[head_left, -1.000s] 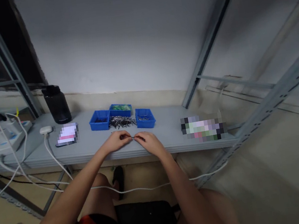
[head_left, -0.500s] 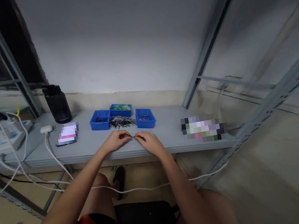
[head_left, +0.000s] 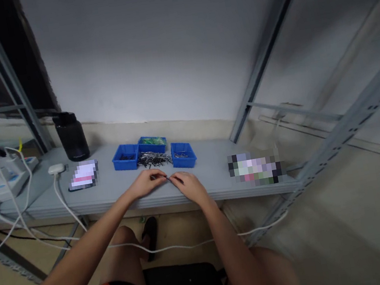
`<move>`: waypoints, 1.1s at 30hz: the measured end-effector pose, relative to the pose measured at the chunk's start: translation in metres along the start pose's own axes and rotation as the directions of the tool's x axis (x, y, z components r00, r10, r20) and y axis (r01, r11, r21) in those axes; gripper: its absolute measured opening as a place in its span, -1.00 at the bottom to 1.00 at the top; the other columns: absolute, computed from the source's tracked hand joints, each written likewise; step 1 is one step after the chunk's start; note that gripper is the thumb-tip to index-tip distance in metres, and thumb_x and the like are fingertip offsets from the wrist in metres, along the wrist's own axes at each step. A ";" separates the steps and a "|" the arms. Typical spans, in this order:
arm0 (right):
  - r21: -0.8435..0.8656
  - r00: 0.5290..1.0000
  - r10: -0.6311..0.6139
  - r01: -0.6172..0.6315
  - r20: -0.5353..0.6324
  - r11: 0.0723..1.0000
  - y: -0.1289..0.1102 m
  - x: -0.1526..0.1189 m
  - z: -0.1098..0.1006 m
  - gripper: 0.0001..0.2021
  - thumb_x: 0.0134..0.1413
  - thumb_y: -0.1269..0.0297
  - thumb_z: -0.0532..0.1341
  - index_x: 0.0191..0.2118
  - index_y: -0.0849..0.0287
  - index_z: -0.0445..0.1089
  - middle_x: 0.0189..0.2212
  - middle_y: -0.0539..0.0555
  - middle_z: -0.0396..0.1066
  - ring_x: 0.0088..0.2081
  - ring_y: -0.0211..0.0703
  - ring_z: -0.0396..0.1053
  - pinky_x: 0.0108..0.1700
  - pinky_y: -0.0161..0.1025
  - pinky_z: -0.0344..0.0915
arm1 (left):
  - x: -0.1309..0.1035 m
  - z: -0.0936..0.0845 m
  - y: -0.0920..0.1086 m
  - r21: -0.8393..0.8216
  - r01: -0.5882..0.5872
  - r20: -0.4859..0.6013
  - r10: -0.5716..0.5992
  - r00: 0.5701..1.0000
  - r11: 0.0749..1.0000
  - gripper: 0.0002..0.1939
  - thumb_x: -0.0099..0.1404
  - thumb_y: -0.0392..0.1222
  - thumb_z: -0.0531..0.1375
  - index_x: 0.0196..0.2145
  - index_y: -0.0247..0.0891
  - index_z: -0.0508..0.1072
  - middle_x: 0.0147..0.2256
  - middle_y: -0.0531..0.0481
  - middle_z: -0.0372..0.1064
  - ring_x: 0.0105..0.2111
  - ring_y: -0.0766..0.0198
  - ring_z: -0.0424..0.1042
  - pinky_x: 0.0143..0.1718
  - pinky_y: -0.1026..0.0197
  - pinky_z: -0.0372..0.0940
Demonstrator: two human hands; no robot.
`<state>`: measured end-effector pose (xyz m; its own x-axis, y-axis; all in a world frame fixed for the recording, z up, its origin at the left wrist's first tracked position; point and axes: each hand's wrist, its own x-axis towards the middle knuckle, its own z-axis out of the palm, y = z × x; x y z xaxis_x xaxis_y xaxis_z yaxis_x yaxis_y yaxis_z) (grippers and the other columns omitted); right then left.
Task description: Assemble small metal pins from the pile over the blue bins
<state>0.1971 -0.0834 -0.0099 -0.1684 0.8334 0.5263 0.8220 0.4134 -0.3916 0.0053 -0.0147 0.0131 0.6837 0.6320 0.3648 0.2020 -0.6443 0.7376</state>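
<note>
Over the front part of the grey shelf, my left hand [head_left: 147, 182] and my right hand [head_left: 188, 185] meet fingertip to fingertip. Both are closed in a pinch on a small, thin dark piece [head_left: 167, 178], mostly hidden by the fingers and too small to name. Just behind them lies a loose pile of slim metal pieces with dark ends [head_left: 154, 158]. Around the pile stand a blue bin with dark parts [head_left: 126, 157], a blue bin with green contents [head_left: 152, 144] and a blue bin with a few thin metal pieces [head_left: 183, 155].
A black bottle [head_left: 71, 136] and a phone with a blurred screen [head_left: 83, 174] stand to the left, near a white power strip [head_left: 7, 183] with trailing cables. A blurred-out object [head_left: 254, 168] lies at the right. Metal uprights [head_left: 266, 56] frame the shelf.
My fingertips are closer together, and less of the thin dark piece shows between them. The whole view has shifted slightly; the bins and pile look the same.
</note>
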 end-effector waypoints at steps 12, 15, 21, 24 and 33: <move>-0.034 1.000 0.019 -0.019 -0.002 0.999 -0.001 0.000 -0.001 -0.78 0.24 0.23 0.07 -0.30 0.13 0.43 -0.32 0.08 0.49 -0.26 -0.14 0.39 -0.18 -0.26 0.22 | 0.003 -0.002 0.001 -0.405 0.289 -0.205 -0.395 0.896 0.867 -0.78 0.07 -0.09 0.22 -0.41 -0.32 0.41 -0.37 -0.08 0.45 -0.30 0.20 0.42 -0.41 0.25 0.33; -0.040 1.000 0.017 -0.017 0.000 0.999 -0.001 -0.001 0.000 -0.79 0.23 0.22 0.08 -0.30 0.13 0.43 -0.34 0.08 0.49 -0.28 -0.14 0.38 -0.19 -0.26 0.21 | 0.000 0.001 -0.001 -0.399 0.236 -0.232 -0.347 0.909 0.886 -0.79 0.05 -0.11 0.24 -0.45 -0.32 0.36 -0.37 -0.08 0.45 -0.29 0.20 0.42 -0.37 0.23 0.34; -0.047 1.000 0.023 -0.023 -0.016 0.999 0.000 -0.001 0.001 -0.81 0.21 0.24 0.09 -0.31 0.13 0.43 -0.37 0.07 0.48 -0.31 -0.14 0.37 -0.23 -0.26 0.21 | -0.003 0.000 0.002 -0.363 0.162 -0.183 -0.241 0.953 0.917 -0.82 0.12 -0.13 0.19 -0.44 -0.28 0.30 -0.46 -0.01 0.42 -0.39 0.26 0.43 -0.34 0.23 0.30; -0.052 1.000 0.017 -0.018 -0.019 0.998 0.000 -0.001 0.001 -0.80 0.22 0.23 0.09 -0.31 0.13 0.43 -0.39 0.07 0.47 -0.31 -0.13 0.37 -0.23 -0.26 0.21 | -0.003 -0.001 0.004 -0.219 0.122 -0.202 -0.167 0.965 0.968 -0.82 0.14 -0.10 0.17 -0.40 -0.29 0.36 -0.49 0.03 0.38 -0.44 0.29 0.37 -0.35 0.24 0.26; -0.014 0.999 0.033 -0.034 -0.022 0.999 0.001 0.000 0.003 -0.79 0.20 0.23 0.09 -0.31 0.13 0.45 -0.37 0.09 0.48 -0.31 -0.13 0.38 -0.21 -0.25 0.22 | -0.003 0.004 0.006 -0.044 0.066 -0.124 -0.071 0.990 0.997 -0.89 0.11 -0.22 0.17 -0.40 -0.30 0.42 -0.40 -0.02 0.41 -0.33 0.26 0.37 -0.23 0.21 0.25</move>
<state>0.1967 -0.0815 -0.0123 -0.1288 0.8383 0.5297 0.8345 0.3802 -0.3988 0.0069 -0.0217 0.0141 0.5752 0.7247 0.3795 0.2151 -0.5816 0.7845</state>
